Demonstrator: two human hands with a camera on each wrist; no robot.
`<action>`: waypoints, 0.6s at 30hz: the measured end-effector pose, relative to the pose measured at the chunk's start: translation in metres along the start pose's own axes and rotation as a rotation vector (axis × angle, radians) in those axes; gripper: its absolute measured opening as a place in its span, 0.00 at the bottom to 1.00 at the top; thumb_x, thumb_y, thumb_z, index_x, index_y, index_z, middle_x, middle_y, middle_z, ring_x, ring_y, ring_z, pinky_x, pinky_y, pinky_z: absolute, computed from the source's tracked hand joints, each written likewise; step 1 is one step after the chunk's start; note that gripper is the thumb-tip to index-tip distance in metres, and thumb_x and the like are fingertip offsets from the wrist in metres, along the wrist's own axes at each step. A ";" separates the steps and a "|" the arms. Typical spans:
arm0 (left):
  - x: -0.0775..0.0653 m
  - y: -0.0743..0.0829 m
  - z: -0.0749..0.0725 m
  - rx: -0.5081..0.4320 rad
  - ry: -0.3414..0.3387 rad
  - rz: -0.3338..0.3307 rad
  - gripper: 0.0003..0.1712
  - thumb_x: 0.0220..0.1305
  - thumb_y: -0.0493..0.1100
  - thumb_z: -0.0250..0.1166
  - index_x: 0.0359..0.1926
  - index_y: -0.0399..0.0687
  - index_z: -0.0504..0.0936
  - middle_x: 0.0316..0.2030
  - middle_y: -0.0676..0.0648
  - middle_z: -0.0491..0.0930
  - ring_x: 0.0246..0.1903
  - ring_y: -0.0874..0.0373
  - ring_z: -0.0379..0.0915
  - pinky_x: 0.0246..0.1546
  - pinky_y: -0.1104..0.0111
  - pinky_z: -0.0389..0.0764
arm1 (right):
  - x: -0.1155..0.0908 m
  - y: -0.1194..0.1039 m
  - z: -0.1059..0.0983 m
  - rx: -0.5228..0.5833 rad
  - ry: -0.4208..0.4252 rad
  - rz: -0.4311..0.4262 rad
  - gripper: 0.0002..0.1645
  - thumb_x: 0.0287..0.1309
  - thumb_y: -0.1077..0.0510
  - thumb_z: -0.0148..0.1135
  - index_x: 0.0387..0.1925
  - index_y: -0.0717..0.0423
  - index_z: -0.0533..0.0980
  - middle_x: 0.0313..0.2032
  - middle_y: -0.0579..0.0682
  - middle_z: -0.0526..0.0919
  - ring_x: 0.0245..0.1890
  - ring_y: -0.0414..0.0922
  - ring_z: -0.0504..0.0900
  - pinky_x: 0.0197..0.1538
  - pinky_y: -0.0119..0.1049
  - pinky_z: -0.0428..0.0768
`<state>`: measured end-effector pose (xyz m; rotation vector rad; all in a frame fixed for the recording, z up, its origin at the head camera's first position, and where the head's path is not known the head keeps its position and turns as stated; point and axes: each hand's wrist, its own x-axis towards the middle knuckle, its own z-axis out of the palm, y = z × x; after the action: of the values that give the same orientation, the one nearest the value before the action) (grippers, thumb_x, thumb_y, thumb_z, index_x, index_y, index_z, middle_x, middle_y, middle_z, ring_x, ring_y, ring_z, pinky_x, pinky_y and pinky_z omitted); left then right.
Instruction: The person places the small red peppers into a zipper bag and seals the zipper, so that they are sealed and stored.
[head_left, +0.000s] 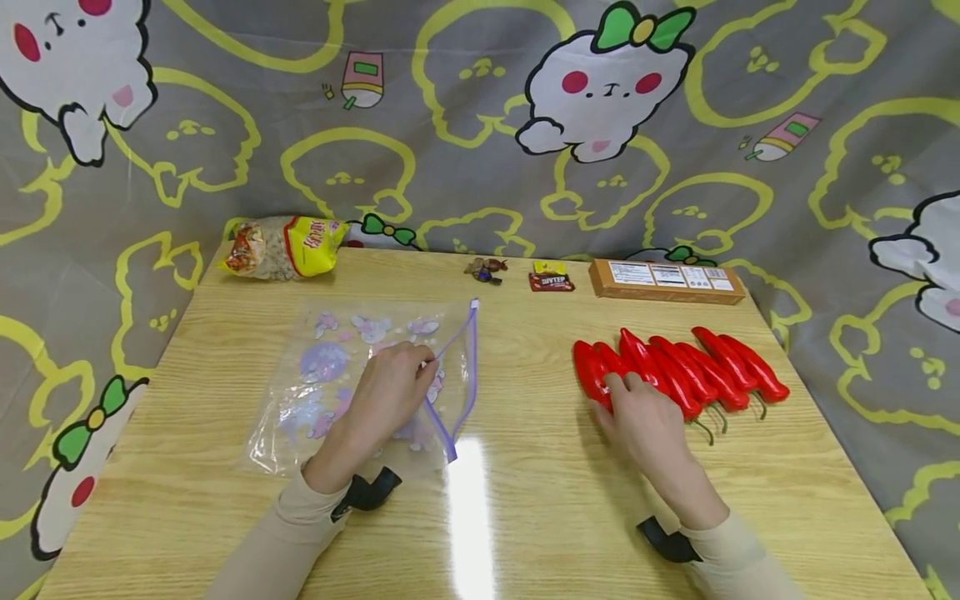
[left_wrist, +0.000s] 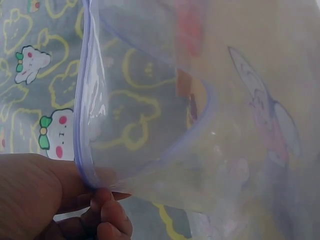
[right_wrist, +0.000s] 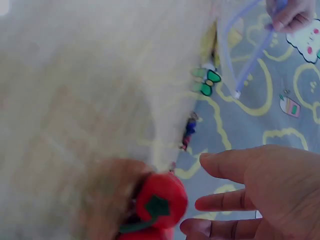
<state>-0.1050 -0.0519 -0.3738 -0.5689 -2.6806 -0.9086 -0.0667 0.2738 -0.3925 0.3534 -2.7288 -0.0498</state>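
With thumb and fingers my left hand pinches the purple zip edge of a clear printed zip bag, which lies on the table at left. Its mouth gapes toward the right; the left wrist view shows the pinched purple zip strip close up. My right hand is at the left end of a row of long red peppers with green stems. In the right wrist view its thumb and fingers are spread beside the stem end of the nearest pepper, with a gap between.
Along the back edge stand a yellow-and-clear food bag, some small dark wrapped pieces, a red snack packet and a long brown box. A patterned grey curtain hangs behind the wooden table.
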 end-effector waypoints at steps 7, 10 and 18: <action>-0.001 -0.001 0.000 -0.011 0.003 0.009 0.05 0.57 0.35 0.62 0.28 0.40 0.83 0.22 0.48 0.77 0.19 0.62 0.67 0.20 0.71 0.69 | -0.005 -0.006 0.013 -0.069 -0.017 0.018 0.23 0.38 0.51 0.73 0.25 0.58 0.67 0.14 0.51 0.64 0.09 0.50 0.64 0.10 0.38 0.58; -0.001 0.000 0.000 -0.011 0.009 0.019 0.05 0.57 0.35 0.62 0.27 0.40 0.83 0.21 0.48 0.77 0.18 0.62 0.65 0.19 0.71 0.68 | -0.006 -0.007 0.017 -0.097 0.012 0.025 0.24 0.38 0.51 0.73 0.23 0.57 0.65 0.10 0.49 0.60 0.07 0.48 0.62 0.10 0.36 0.55; -0.001 0.000 0.000 -0.009 0.009 0.031 0.05 0.56 0.34 0.62 0.27 0.40 0.83 0.21 0.49 0.76 0.18 0.63 0.64 0.18 0.72 0.67 | -0.003 -0.009 0.012 -0.048 0.000 0.061 0.20 0.39 0.56 0.67 0.21 0.56 0.62 0.07 0.46 0.58 0.06 0.47 0.58 0.08 0.37 0.54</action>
<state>-0.1045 -0.0522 -0.3738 -0.6050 -2.6530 -0.9134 -0.0669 0.2654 -0.4057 0.2566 -2.7310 -0.0978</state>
